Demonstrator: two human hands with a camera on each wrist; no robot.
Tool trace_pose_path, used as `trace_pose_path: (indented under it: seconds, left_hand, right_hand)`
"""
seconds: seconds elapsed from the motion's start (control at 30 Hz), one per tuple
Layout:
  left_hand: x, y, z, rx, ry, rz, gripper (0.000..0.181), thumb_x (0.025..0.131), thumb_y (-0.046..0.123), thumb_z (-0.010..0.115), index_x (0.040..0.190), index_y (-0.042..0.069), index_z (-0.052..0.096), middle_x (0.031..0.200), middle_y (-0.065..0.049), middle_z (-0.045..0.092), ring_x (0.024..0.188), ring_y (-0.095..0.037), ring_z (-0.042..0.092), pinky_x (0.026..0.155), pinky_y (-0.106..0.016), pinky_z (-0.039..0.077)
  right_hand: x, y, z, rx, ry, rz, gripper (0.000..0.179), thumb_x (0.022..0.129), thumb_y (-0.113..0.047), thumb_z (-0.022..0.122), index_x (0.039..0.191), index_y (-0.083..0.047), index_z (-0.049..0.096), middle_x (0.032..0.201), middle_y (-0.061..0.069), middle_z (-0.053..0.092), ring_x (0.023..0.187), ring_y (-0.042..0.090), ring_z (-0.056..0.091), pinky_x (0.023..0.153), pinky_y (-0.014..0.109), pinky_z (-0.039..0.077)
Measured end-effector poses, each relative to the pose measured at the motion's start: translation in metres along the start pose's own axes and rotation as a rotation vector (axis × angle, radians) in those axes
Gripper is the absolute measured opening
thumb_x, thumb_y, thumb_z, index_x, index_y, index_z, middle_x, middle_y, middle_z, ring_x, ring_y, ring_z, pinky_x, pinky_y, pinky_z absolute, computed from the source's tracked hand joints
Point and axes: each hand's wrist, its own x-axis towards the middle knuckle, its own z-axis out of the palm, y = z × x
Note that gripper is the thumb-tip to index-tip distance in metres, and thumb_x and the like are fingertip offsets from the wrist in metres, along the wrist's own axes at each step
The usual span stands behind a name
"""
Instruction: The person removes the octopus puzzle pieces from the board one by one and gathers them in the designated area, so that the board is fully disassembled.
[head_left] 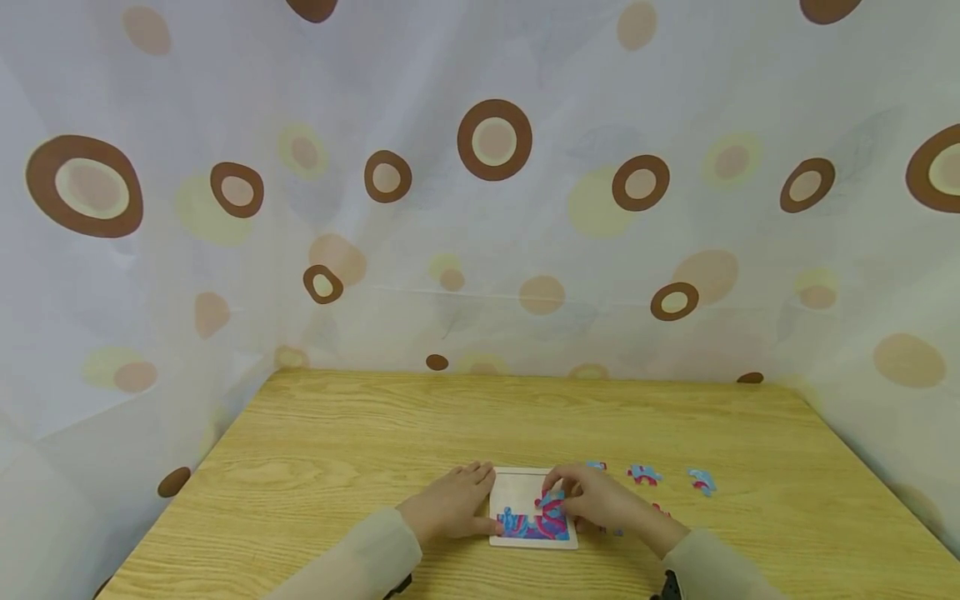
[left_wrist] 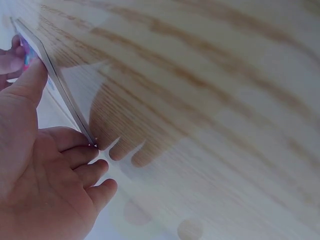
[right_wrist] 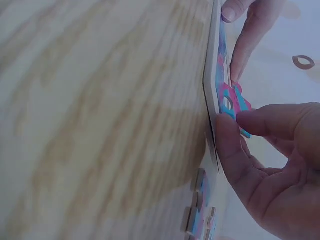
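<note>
A square puzzle board (head_left: 517, 483) with a pale rim lies flat on the table. Joined blue, pink and purple pieces (head_left: 525, 527) cover its near part, while its far part shows bare backing. My right hand (head_left: 600, 497) pinches a blue and pink puzzle piece (right_wrist: 242, 100) between thumb and forefinger, tilted over the board's right side. Whether its lower edge touches the fitted pieces cannot be told. My left hand (head_left: 455, 502) rests along the board's left edge, thumb on the near left corner and fingers fairly straight (left_wrist: 90, 172).
Loose puzzle pieces lie right of the board, among them one piece (head_left: 645, 475) behind my right forearm and another (head_left: 702, 482) farther right. Some are partly hidden by my right hand. The wooden table (head_left: 360, 442) meets a patterned curtain (head_left: 480, 325) at its far edge.
</note>
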Motion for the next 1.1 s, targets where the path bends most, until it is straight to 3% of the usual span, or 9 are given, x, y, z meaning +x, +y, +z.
trace_pose_path:
  seconds: [0.33,0.63,1.1]
  left_hand:
    - [-0.0004,-0.0008,0.0000,-0.019,-0.008,0.004,0.080,0.086,0.055,0.052,0.142,0.002,0.033,0.146,-0.010,0.030,0.134,-0.023,0.024,0.108,-0.036,0.022]
    - [-0.0006,-0.0019,-0.0001,-0.010,-0.002,0.023,0.080,0.086,0.055,0.051,0.142,0.002,0.033,0.146,-0.011,0.031,0.134,-0.023,0.026,0.107,-0.036,0.024]
    - [0.0011,-0.0033,0.0018,-0.025,-0.016,0.017,0.079,0.088,0.055,0.050,0.143,0.002,0.030,0.147,-0.011,0.028,0.134,-0.023,0.024,0.108,-0.036,0.022]
  right_hand:
    - [-0.0016,-0.0001,-0.0049,0.130,0.003,0.048,0.015,0.090,0.005,0.050,0.101,0.004,0.060,0.072,0.010,0.054,0.057,0.020,0.058,0.050,0.031,0.052]
    - [-0.0008,0.0013,-0.0042,0.179,0.023,0.096,0.013,0.089,0.005,0.053,0.098,0.006,0.062,0.061,0.008,0.057,0.050,0.013,0.056,0.048,0.029,0.052]
    - [0.0011,0.0036,-0.0030,0.240,0.029,0.148,0.014,0.088,0.005,0.053,0.098,0.007,0.063,0.066,0.010,0.059,0.050,0.014,0.060,0.046,0.026,0.052]
